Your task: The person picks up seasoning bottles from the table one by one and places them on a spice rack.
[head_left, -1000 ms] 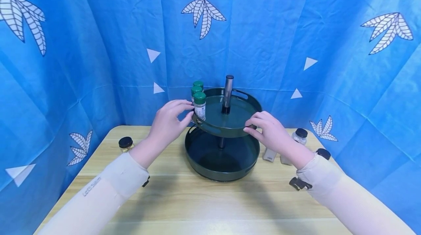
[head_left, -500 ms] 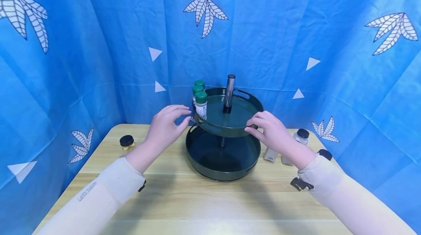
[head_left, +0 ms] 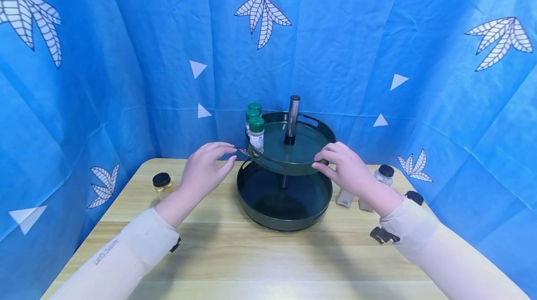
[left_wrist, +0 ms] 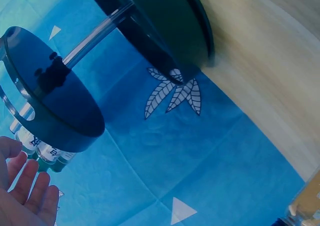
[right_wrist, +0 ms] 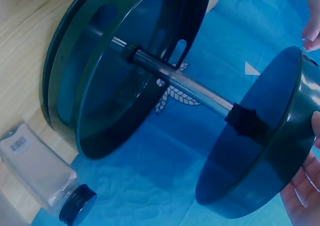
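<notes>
A dark green two-tier round tray (head_left: 289,162) stands on the table, its tiers joined by a metal post (head_left: 292,120). Several green-capped spice bottles (head_left: 256,136) stand bunched at the left side of the upper tier. My right hand (head_left: 346,169) grips that tier's rim at front right, thumb and fingers on the edge; the right wrist view shows this hand (right_wrist: 302,188) partly cut off. To the left of the bottles, my left hand (head_left: 205,169) hovers apart from them with loosely bent fingers, holding nothing. In the left wrist view its fingers (left_wrist: 35,193) are spread.
A black-capped jar (head_left: 162,185) with yellowish contents stands at the table's left. On the right, a black-capped clear jar (head_left: 383,175) stands behind my right arm, with another black cap (head_left: 414,196) beside it. Blue patterned curtain (head_left: 335,57) surrounds the wooden table (head_left: 268,262).
My left hand has drawn back to the left and slightly down, away from the green-capped bottles. The right hand stays on the rim. The view has shifted slightly.
</notes>
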Available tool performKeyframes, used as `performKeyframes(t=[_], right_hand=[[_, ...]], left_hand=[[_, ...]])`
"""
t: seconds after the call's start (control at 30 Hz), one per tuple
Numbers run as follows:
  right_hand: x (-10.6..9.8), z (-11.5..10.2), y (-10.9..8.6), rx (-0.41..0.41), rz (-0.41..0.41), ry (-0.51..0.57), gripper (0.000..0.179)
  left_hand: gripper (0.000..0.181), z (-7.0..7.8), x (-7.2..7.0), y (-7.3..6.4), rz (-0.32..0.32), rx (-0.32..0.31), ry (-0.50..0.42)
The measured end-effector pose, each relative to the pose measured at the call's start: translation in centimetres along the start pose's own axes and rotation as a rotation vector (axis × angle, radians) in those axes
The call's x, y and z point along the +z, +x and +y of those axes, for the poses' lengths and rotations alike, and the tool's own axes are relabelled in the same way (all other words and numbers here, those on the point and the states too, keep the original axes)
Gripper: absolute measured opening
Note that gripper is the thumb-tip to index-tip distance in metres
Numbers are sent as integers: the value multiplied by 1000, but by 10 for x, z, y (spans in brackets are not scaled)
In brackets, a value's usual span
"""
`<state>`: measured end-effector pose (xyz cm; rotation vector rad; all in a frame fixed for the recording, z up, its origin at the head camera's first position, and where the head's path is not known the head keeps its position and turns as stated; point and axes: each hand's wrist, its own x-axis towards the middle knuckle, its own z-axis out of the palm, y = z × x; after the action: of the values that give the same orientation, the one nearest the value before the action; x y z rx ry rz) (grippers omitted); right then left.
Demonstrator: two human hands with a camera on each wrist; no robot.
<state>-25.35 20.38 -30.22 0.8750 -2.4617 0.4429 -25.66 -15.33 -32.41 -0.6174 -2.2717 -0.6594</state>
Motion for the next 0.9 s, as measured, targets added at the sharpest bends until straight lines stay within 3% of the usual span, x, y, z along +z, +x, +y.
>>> performKeyframes(t=[0.9], right_hand=[[1,0,0,2,3,4,15]], left_hand=[[19,-29,2,-34,-12,-119,19]])
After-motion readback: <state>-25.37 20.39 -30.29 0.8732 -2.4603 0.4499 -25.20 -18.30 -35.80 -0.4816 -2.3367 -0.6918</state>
